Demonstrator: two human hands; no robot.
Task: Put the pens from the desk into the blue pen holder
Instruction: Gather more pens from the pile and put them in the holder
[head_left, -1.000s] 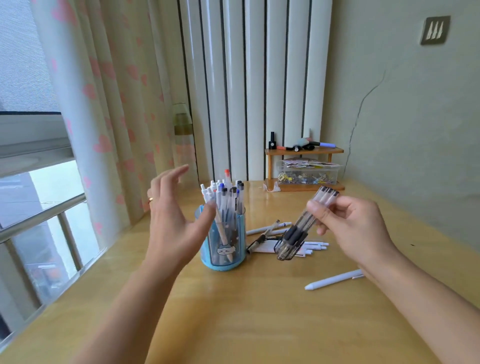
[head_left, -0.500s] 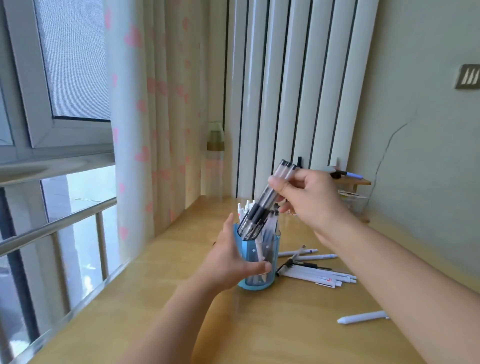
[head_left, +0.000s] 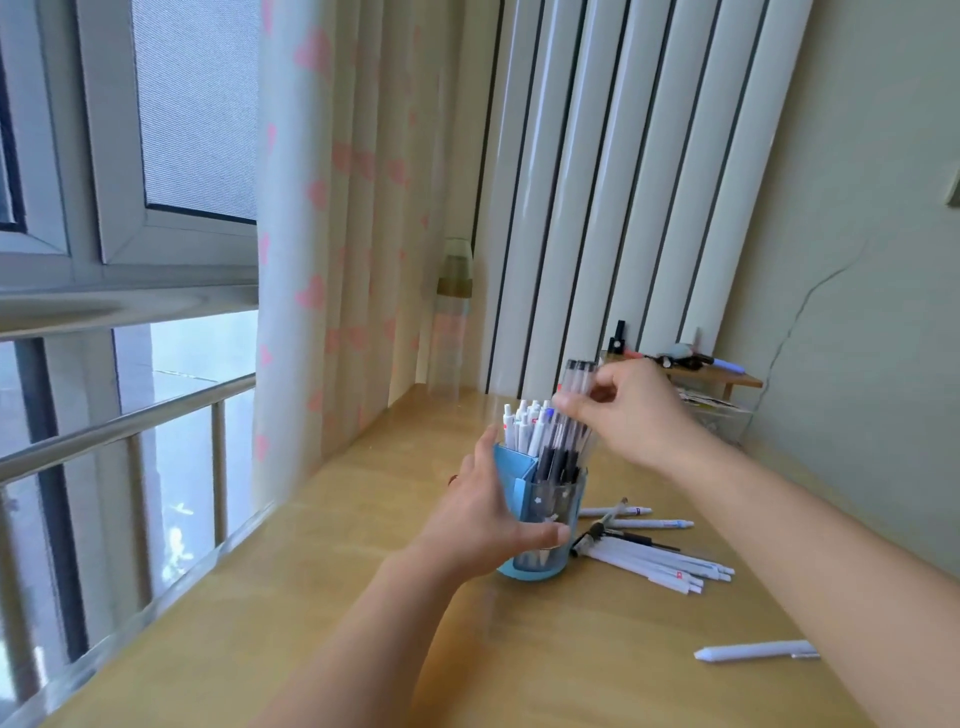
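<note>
The blue pen holder (head_left: 556, 499) stands on the wooden desk (head_left: 545, 649), packed with several white pens. My left hand (head_left: 488, 514) wraps around its left side and front. My right hand (head_left: 634, 410) hovers above the holder and pinches the upper ends of a bundle of clear pens with black grips (head_left: 563, 457). The bundle's lower ends sit inside the holder. To the right of the holder lies a pile of white pens (head_left: 660, 564). A single white pen (head_left: 756, 650) lies nearer to me, partly hidden by my right forearm.
A small wooden shelf (head_left: 727, 379) with markers stands at the back right against the wall. A curtain (head_left: 343, 234) and window railing (head_left: 119, 426) border the desk's left edge. A tall bottle (head_left: 453, 306) stands in the back corner.
My right hand has lowered the bundle of clear pens from above the holder into it. My left hand still grips the holder. The camera has turned slightly left.
</note>
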